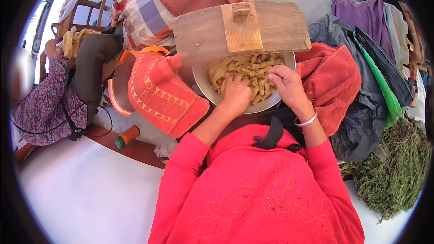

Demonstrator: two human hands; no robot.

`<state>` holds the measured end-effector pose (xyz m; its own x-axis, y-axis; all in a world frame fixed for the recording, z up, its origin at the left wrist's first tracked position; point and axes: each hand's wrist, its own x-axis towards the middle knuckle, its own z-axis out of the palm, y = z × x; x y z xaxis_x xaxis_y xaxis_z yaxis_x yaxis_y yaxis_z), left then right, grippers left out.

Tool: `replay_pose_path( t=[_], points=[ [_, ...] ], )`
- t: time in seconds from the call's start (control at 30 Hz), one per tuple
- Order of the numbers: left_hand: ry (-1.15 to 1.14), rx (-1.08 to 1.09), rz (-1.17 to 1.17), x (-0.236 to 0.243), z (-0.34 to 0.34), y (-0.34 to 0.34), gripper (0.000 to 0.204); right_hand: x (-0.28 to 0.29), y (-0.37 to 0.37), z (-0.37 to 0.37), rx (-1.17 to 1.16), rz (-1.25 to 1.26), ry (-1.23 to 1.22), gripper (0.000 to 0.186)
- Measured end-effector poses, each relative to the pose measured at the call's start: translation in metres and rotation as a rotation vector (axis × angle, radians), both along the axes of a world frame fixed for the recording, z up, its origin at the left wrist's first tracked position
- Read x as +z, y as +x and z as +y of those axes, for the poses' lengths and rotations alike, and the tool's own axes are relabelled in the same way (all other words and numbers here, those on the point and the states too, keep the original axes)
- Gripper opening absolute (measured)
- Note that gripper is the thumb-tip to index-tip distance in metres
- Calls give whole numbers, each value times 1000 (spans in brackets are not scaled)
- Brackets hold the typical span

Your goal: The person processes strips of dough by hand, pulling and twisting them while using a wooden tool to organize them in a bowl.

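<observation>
In front of me a pale metal bowl holds many yellowish-tan, twisted strips whose kind I cannot make out. My left hand reaches down into them, its fingertips hidden among the strips. Above the bowl's right side is my right hand, its thumb and forefinger pinched together; anything between them is too small to name. A bracelet circles that wrist. Just beyond the bowl, a wooden board with a raised handle block overhangs its far edge.
Red towels flank the bowl, the other one at right. Farther right are dark plastic bags and dried green plants. A thread spool lies at left. A person's patterned sleeve shows at far left, near a wooden chair.
</observation>
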<state>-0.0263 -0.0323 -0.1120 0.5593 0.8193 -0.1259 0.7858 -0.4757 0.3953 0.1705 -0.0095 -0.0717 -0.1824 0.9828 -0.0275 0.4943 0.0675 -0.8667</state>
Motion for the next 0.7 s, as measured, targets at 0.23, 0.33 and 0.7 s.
replay_pose_path(
  t=[0.23,0.33,0.7],
  points=[
    [-571,152,-689,134,-17,-27,14,68,-17,-18,468,197,83,39],
    [-452,23,-866,198,-15,-48,13,93,-31,-30,566,245,78,18],
    [-71,-333,-2170,296,-31,-109,34,115,3,-40,570,-15,104,17]
  ],
)
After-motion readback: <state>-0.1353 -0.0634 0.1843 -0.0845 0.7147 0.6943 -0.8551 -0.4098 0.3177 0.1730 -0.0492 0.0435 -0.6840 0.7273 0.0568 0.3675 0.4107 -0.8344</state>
